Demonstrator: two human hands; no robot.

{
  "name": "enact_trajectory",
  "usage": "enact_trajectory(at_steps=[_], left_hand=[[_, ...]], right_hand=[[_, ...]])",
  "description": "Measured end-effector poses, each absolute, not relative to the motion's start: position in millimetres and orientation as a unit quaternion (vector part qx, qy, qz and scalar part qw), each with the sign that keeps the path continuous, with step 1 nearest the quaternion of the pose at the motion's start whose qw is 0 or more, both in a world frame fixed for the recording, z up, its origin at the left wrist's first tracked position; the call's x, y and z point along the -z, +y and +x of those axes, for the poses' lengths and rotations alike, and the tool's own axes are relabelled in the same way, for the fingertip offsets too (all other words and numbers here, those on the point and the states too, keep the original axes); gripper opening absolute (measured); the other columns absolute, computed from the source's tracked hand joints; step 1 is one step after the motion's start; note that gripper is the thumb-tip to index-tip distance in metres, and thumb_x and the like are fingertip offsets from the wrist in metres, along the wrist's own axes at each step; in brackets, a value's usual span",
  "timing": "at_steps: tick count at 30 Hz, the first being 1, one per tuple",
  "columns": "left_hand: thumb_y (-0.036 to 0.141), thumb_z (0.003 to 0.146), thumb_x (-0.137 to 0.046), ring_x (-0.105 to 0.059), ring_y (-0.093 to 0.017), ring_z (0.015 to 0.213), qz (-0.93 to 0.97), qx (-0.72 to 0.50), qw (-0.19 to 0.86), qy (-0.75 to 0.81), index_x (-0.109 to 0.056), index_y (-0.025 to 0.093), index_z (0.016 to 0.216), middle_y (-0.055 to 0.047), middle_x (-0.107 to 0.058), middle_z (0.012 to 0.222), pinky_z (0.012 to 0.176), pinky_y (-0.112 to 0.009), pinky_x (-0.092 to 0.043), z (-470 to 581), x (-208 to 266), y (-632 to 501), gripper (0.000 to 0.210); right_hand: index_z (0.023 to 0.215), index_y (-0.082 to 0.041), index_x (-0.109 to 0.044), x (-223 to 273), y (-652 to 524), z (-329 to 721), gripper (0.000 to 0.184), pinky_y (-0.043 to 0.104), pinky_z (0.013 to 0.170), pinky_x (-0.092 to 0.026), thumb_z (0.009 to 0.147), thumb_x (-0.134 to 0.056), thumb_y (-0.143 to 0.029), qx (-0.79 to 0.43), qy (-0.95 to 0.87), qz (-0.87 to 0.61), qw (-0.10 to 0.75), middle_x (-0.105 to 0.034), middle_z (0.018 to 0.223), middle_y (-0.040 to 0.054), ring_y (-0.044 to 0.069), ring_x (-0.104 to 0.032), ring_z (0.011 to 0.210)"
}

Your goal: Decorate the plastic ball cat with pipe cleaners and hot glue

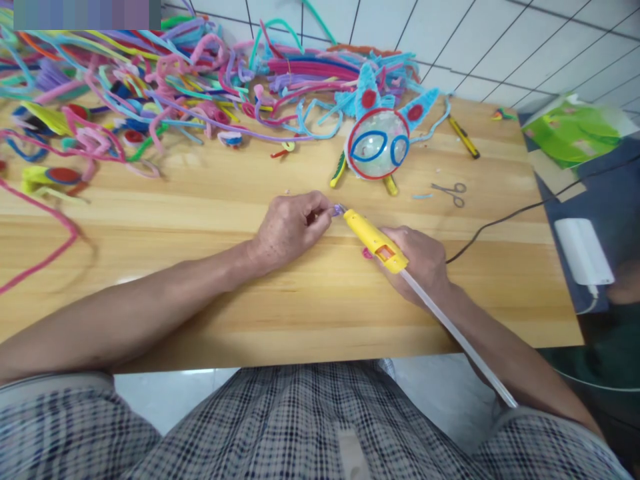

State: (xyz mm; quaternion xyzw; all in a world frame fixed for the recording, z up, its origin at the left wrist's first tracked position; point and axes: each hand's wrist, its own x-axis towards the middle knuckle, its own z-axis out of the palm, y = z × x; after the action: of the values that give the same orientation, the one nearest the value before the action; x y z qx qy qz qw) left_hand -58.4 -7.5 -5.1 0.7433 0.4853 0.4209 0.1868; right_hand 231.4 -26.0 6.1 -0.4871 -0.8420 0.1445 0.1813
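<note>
Between the pinched fingertips of my left hand (293, 223) is a small purple pipe-cleaner piece (337, 210). My right hand (417, 260) is wrapped round a yellow hot glue gun (375, 239), its nozzle at the purple piece; whether they touch I cannot tell. A long clear glue stick (457, 337) runs out of the gun's back toward my right sleeve. A small pink piece (367, 253) shows beside the gun. Beyond my hands stands a round clear figure (381, 143) with red and blue pipe-cleaner outlines and light-blue ears.
A heap of coloured pipe cleaners (200, 80) covers the back left of the wooden table (300, 313). Small scissors (453, 193) and a yellow utility knife (464, 137) lie to the right. A black cord (505, 217) crosses the right edge, near a white power box (583, 252) and a green bag (573, 130).
</note>
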Motion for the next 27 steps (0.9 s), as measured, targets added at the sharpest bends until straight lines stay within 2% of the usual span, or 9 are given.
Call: enact_trajectory(at_steps=[8, 13, 19, 27], left_hand=[[0.03, 0.104, -0.067, -0.05, -0.011, 0.055, 0.75, -0.397, 0.189, 0.494, -0.081, 0.018, 0.089, 0.0, -0.07, 0.066, 0.058, -0.027, -0.038, -58, 5, -7, 0.024], [0.029, 0.102, -0.065, -0.054, -0.013, 0.058, 0.753, -0.375, 0.189, 0.506, -0.08, 0.018, 0.087, -0.001, -0.073, 0.07, 0.061, -0.027, -0.039, -59, 5, -7, 0.024], [0.024, 0.102, -0.065, -0.055, -0.013, 0.059, 0.751, -0.379, 0.203, 0.502, -0.082, 0.019, 0.093, -0.001, -0.074, 0.073, 0.063, -0.028, -0.042, -59, 6, -7, 0.02], [0.02, 0.101, -0.065, -0.059, -0.014, 0.061, 0.767, -0.37, 0.182, 0.492, -0.082, 0.019, 0.094, 0.0, -0.073, 0.073, 0.067, -0.028, -0.046, -59, 7, -8, 0.018]], right_hand=[[0.123, -0.028, -0.083, -14, -25, 229, 0.029, 0.04, 0.083, -0.053, 0.111, -0.067, -0.049, -0.136, -0.856, -0.48, 0.132, -0.087, 0.108, 0.0097, 0.029, -0.08, 0.102], [0.115, -0.028, -0.083, -16, -25, 228, 0.027, 0.041, 0.083, -0.052, 0.11, -0.069, -0.05, -0.151, -0.85, -0.485, 0.138, -0.087, 0.105, 0.011, 0.031, -0.079, 0.101], [0.123, -0.03, -0.083, -8, -25, 231, 0.032, 0.042, 0.086, -0.055, 0.11, -0.067, -0.055, -0.165, -0.849, -0.476, 0.16, -0.087, 0.111, 0.0097, 0.031, -0.08, 0.106], [0.121, -0.028, -0.084, -10, -24, 231, 0.028, 0.041, 0.087, -0.053, 0.107, -0.074, -0.05, -0.178, -0.835, -0.497, 0.153, -0.085, 0.11, 0.0111, 0.033, -0.08, 0.107]])
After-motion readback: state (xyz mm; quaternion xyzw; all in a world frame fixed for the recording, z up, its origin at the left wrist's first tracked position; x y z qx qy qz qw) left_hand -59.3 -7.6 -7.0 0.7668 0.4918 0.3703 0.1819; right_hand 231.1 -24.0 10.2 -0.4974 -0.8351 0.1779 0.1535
